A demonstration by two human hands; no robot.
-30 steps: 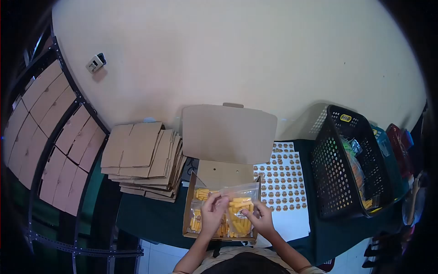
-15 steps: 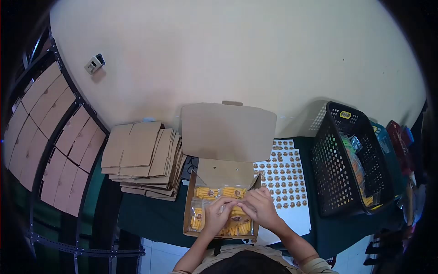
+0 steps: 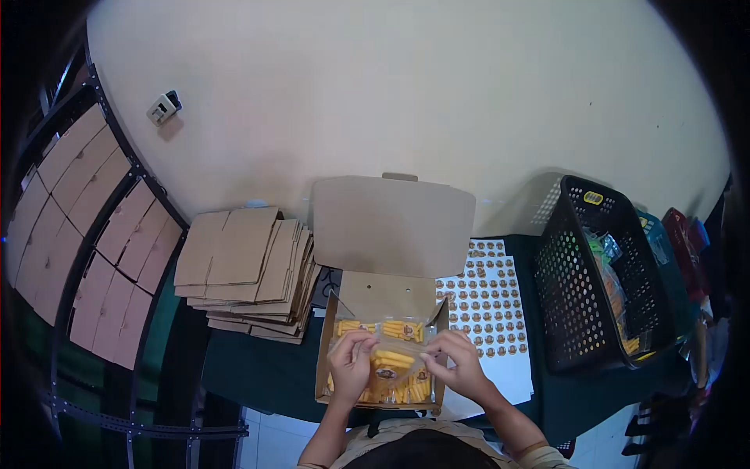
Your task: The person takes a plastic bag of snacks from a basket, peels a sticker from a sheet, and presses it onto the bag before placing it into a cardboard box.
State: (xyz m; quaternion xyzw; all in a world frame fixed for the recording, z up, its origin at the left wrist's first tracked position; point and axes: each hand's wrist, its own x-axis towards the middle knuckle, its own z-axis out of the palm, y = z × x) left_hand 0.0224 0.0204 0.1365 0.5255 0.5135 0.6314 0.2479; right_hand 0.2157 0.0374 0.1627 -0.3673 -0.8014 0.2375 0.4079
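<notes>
Green bench (image 3: 258, 367) carries an open box (image 3: 388, 295). Over it the left hand (image 3: 351, 366) and right hand (image 3: 459, 366) pinch a snack bag (image 3: 397, 366) lying sideways between them, fingers closed on its ends.

A clear bag (image 3: 394, 366) of yellow stick snacks, with a round brown label, lies slightly tilted at lower centre of the frame. It sits atop similar bags inside an open cardboard box (image 3: 388, 293), lid raised.

A head-worn camera looked forward and down — toward the wall (image 3: 406, 94). It sat close above the left hand (image 3: 351, 364) and right hand (image 3: 461, 366) at the table's (image 3: 258, 367) near edge.
</notes>
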